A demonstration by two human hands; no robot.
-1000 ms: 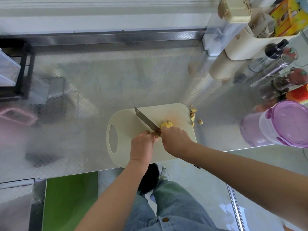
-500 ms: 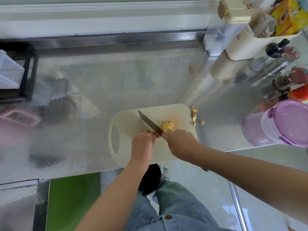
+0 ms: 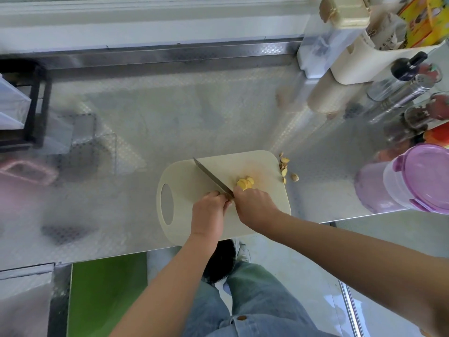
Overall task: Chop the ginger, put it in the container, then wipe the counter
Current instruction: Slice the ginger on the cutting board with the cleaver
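Though packet (image 3: 424, 19) print illegible, knife (image 3: 211, 176) in left hand (image 3: 209, 212), ginger (image 3: 245, 183) in right hand (image 3: 254, 205).

- Yellow and orange printed cardboard carton (image 3: 424, 19), standing in the cream plastic holder (image 3: 359, 59) at the back right of the steel bench (image 3: 170, 113): coloured print and small pictures, all too blurred to read.
- White paper slip (image 3: 388, 38) in the same holder: faint dark marks, not legible.
- No other text, number or brand is readable.
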